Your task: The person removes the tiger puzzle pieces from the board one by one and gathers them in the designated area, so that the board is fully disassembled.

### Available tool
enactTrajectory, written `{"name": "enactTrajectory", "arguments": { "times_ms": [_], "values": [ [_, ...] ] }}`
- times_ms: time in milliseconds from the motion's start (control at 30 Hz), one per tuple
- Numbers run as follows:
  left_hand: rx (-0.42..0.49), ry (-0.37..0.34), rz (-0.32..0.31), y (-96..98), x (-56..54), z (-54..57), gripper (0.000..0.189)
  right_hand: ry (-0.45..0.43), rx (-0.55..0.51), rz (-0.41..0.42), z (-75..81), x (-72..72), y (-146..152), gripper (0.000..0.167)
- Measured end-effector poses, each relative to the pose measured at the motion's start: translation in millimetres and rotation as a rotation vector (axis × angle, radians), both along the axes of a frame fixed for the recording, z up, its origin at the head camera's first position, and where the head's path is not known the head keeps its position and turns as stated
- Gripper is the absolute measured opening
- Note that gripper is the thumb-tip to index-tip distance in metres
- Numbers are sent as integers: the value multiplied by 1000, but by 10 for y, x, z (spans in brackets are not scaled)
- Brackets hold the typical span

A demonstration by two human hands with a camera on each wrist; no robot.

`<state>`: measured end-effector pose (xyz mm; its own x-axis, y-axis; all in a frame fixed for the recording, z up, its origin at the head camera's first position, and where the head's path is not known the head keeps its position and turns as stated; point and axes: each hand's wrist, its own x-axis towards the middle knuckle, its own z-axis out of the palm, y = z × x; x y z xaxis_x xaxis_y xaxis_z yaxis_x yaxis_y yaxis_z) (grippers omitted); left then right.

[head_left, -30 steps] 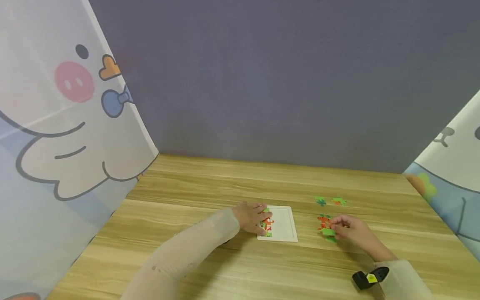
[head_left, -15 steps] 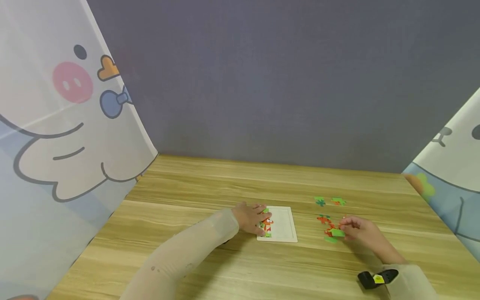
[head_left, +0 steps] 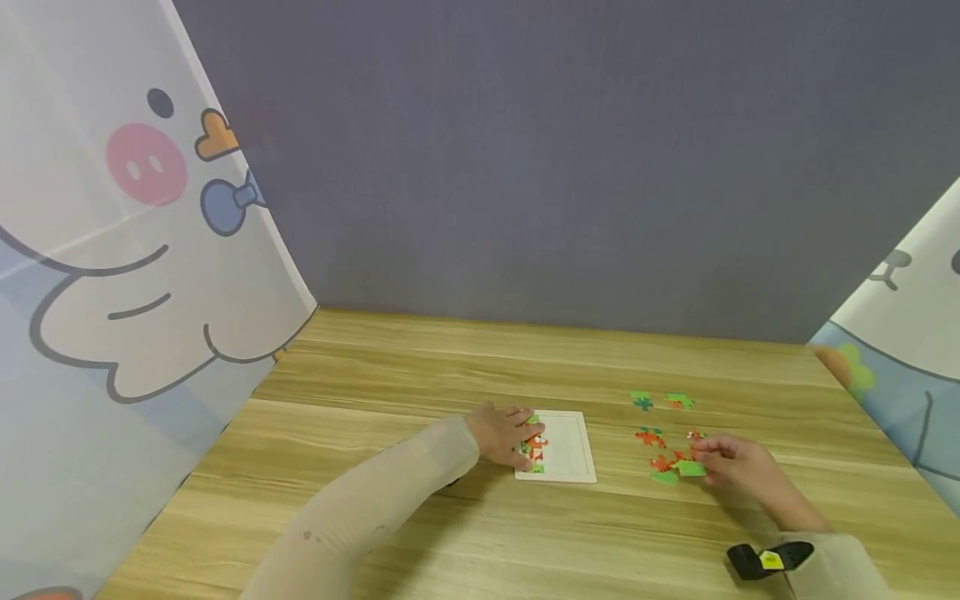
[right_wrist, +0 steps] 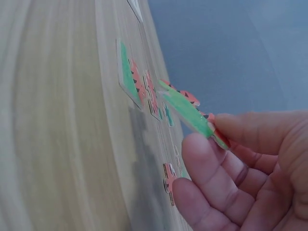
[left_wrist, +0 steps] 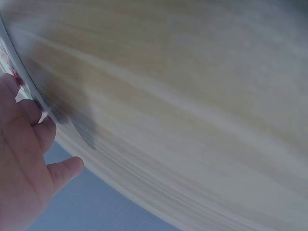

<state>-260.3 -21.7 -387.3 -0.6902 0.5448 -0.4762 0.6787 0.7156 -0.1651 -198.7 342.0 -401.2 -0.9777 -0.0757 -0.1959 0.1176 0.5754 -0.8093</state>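
Observation:
My left hand (head_left: 497,435) lies with fingers spread over the left side of a white square puzzle tray (head_left: 572,454). Under and beside those fingers shows a fitted strip of red and green puzzle pieces (head_left: 536,452). In the left wrist view the fingers (left_wrist: 44,134) reach over the tray's edge. To the right, my right hand (head_left: 742,468) pinches a green and red puzzle piece (right_wrist: 190,113) between thumb and fingers, tilted above the table. A red puzzle piece (head_left: 696,435) lies just behind the fingers, and a red and green piece (head_left: 662,477) lies to their left.
Several loose puzzle pieces are on the wooden table (head_left: 420,358): a green and teal one (head_left: 642,402), a green and orange one (head_left: 680,401) and a red one (head_left: 649,437). A grey panel (head_left: 555,167) stands behind the table. Cartoon-printed curtains (head_left: 142,275) flank it.
My right hand has moved to the right with the pinched puzzle piece, uncovering the loose pieces on its left. My left hand has stayed on the tray.

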Motion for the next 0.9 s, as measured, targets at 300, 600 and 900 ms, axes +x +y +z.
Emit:
{"name": "enactTrajectory", "arguments": {
  "times_ms": [300, 600, 900],
  "values": [
    [-9, 9, -10, 0, -4, 23, 73, -59, 6, -14, 0, -25, 70, 37],
    [3, 5, -2, -7, 3, 23, 73, -93, 20, -22, -18, -33, 105, 35],
    [-7, 11, -6, -7, 20, 24, 74, -84, 69, -41, -41, -19, 115, 32]
  ]
}}
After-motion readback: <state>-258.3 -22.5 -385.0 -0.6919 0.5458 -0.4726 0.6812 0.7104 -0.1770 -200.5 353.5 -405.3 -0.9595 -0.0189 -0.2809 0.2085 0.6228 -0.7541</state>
